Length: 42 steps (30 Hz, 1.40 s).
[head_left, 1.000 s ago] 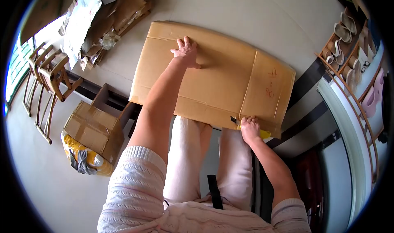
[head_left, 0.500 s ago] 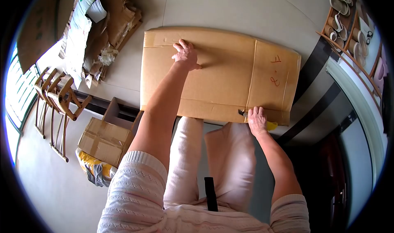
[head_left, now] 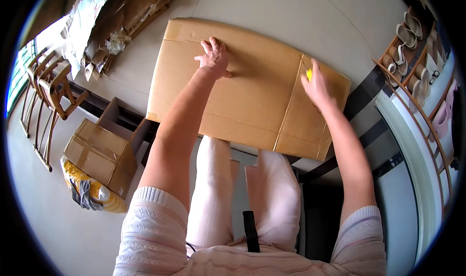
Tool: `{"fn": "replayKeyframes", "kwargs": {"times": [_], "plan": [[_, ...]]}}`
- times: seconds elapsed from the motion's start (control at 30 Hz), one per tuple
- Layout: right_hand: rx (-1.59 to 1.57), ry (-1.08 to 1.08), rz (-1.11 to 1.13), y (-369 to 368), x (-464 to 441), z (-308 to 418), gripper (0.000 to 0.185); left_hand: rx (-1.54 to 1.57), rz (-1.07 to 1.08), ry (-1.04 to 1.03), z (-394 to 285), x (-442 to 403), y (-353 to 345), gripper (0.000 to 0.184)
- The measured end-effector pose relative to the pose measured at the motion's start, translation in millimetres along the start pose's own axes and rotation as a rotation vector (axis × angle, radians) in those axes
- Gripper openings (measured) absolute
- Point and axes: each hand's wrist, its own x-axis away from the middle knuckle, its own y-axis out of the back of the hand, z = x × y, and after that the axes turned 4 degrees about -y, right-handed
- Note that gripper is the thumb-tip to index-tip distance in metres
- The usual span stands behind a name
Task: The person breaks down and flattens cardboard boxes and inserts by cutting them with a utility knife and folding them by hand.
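A large flat piece of brown cardboard (head_left: 252,86) lies in front of me, with crease lines near its right part and along its near edge. My left hand (head_left: 213,57) rests on its left part, palm down, fingers spread. Over the right part, near the crease, my right hand (head_left: 316,85) is closed round a yellow-handled cutter (head_left: 309,74). Only a bit of the yellow handle shows; its blade cannot be made out. The hand is slightly blurred.
Flattened cardboard scraps (head_left: 114,28) are piled at the upper left. Wooden folding stools (head_left: 53,84) stand at the left, near a taped carton (head_left: 99,152) and a yellow package (head_left: 90,188). A shoe rack (head_left: 405,62) stands at the right.
My right hand, with the yellow cutter, has moved from the cardboard's near edge up to its far right part. My left hand stays pressed on the cardboard. The view has shifted slightly.
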Motion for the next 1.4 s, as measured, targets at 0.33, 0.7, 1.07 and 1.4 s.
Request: {"fn": "replayKeyframes", "kwargs": {"times": [0.33,0.7,1.07,1.4], "plan": [[-0.09,-0.143,-0.079,-73,-76,-4,0.041,-0.002,0.016,-0.038,6,1,-5,0.103],[0.034,-0.114,-0.118,-87,-52,4,0.031,-0.007,-0.01,-0.003,5,7,-17,0.095],[0.195,-0.182,0.07,-127,-27,-6,0.062,-0.134,0.187,0.021,0,-8,-34,0.1],[0.063,-0.291,0.35,-148,-25,-18,0.075,0.049,0.203,0.055,1,-29,-82,0.087]]}}
